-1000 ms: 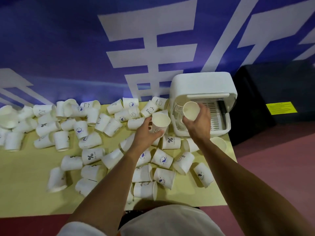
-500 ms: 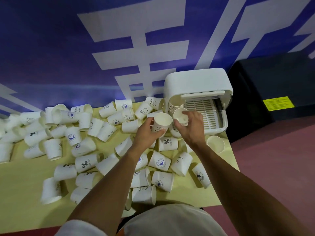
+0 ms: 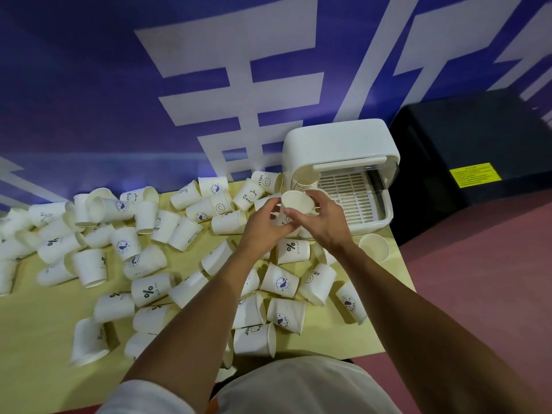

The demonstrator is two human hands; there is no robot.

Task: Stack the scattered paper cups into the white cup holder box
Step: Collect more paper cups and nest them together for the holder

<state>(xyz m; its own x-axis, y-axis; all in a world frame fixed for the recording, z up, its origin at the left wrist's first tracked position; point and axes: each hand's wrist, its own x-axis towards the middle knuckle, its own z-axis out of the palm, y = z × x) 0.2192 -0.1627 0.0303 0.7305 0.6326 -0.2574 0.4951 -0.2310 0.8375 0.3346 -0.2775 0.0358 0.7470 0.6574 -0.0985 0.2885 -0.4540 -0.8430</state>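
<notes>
Both hands meet on one white paper cup (image 3: 295, 201), mouth up, just in front of the white cup holder box (image 3: 340, 144). My left hand (image 3: 264, 227) grips the cup's left side and my right hand (image 3: 324, 222) grips its right side. A second cup rim shows behind my right fingers, largely hidden. Inside the box's left side stands a stack of cups (image 3: 303, 182); its slatted tray (image 3: 349, 192) lies bare to the right. Several scattered paper cups (image 3: 149, 289) lie on their sides across the yellow table (image 3: 35, 348).
An upright cup (image 3: 375, 246) stands near the table's right edge, beside the box. A blue wall with white characters rises behind the table. A black cabinet (image 3: 478, 144) with a yellow label sits to the right, above red floor.
My right hand pulled its cup back from the box opening toward the left hand. The two hands, apart earlier with a cup each, now meet on one cup.
</notes>
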